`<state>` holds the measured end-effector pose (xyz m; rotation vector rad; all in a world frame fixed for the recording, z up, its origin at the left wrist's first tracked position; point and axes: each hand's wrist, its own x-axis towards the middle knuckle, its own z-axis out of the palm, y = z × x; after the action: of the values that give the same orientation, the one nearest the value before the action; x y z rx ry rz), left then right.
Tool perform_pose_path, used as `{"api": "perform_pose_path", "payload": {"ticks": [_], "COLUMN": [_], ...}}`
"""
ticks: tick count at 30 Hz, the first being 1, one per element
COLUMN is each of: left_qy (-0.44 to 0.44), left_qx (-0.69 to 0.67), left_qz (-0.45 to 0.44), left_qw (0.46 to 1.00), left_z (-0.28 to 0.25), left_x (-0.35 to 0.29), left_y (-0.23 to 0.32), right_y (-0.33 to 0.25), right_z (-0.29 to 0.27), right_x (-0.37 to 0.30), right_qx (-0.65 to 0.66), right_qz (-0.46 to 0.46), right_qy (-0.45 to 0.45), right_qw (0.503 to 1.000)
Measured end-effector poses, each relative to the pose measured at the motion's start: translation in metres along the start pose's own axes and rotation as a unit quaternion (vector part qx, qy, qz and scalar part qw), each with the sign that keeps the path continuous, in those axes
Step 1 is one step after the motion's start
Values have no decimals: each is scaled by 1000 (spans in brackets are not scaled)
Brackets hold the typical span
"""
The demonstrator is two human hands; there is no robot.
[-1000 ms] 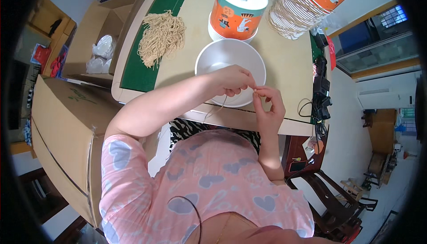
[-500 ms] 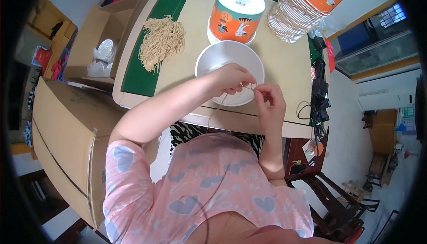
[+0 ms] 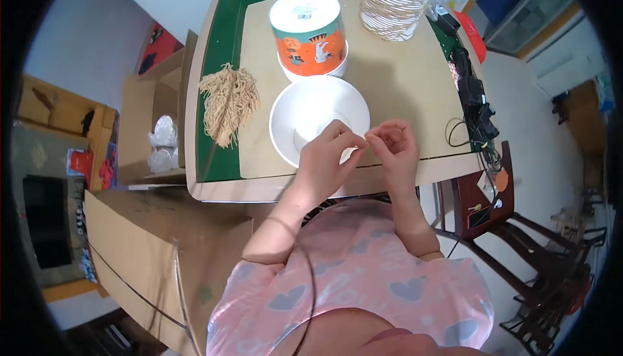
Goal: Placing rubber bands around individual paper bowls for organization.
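Note:
My left hand (image 3: 329,160) is at the near rim of a white paper bucket (image 3: 285,119) that stands mouth up, its thumb and forefinger pinched together. Just right of the bucket, my right hand (image 3: 397,149) is also pinched, fingertips almost meeting those of the left. A thin tan cord runs between the two pinches in the earlier picture; now the fingers mostly hide it. Behind the white bucket, an orange and teal printed paper bucket (image 3: 308,38) sits upside down on another white-rimmed one. A loose bundle of tan cords (image 3: 228,104) lies to the left.
A tall stack of paper buckets (image 3: 397,5) with tan cords stands at the far right. Black power adapters and cables (image 3: 477,99) line the table's right edge. Left of the table are an open cardboard box (image 3: 146,106) and a larger carton (image 3: 156,252). A dark wooden chair (image 3: 477,207) stands right.
The view has shifted, so the table appears differently placed. My left forearm has swung in from across the bucket to its near side, and the hands are still fingertip to fingertip.

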<state>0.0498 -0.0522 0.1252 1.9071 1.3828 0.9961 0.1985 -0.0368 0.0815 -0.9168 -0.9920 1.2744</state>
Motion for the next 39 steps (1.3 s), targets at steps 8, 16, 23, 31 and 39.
{"api": "perform_pose_path", "payload": {"ticks": [8,16,23,31,39], "left_qy": [17,27,51,48,88], "left_qx": [-38,-61,-74,-43,1], "left_qz": [-9,-53,-46,-66,-11], "left_qw": [999,996,995,996,996], "left_z": [5,3,6,6,6], "left_x": [-2,2,1,-1,-5], "left_y": [-5,-2,-11,-4,1], "right_y": [-3,-9,-4,-2,-5], "right_z": [-9,-14,-7,-10,-7], "right_x": [3,-1,-3,-1,-2], "right_qx": [-4,-129,-72,-21,-8], "right_qz": [49,26,15,31,53], "right_qy": [-69,-123,-92,-99,-72], "right_qw": [996,984,993,994,996]}}
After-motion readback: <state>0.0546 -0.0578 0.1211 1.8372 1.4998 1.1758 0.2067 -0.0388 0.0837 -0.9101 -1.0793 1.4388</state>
